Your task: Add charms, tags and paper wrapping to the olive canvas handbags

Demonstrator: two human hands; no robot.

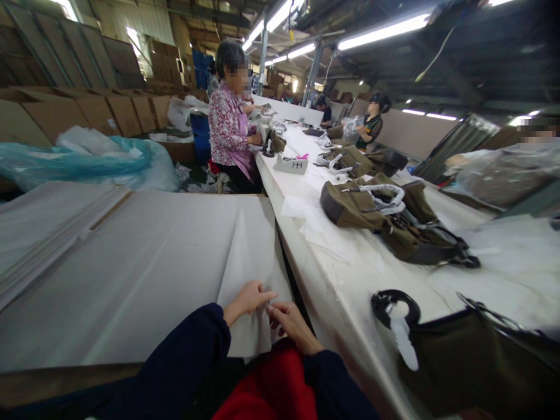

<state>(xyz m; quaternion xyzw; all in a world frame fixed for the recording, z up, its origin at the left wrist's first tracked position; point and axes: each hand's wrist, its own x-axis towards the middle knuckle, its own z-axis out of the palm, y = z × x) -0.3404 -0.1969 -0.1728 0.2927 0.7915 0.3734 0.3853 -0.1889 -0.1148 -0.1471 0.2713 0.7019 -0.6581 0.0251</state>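
Note:
A large sheet of thin white paper (249, 262) is lifted into a fold along its right edge, on top of a wide stack of white paper (153, 262). My left hand (250, 297) is closed on that edge, thumb and fingers together. Close beside it, my right hand (295, 325) pinches the same edge between thumb and fingertips. Paper and fingers partly hide the exact grip of each hand. To the right, on the white table, lies a dark olive bag (476, 361) with a black ring-shaped piece (396, 309) and a white strip by it.
The long white table (315, 256) runs along my right, with more olive bags (354, 204) with wrapped handles on it. A small white box (291, 165) stands farther along. A co-worker (230, 122) handles a bag there. Cardboard boxes (87, 114) and blue plastic (131, 157) lie at left.

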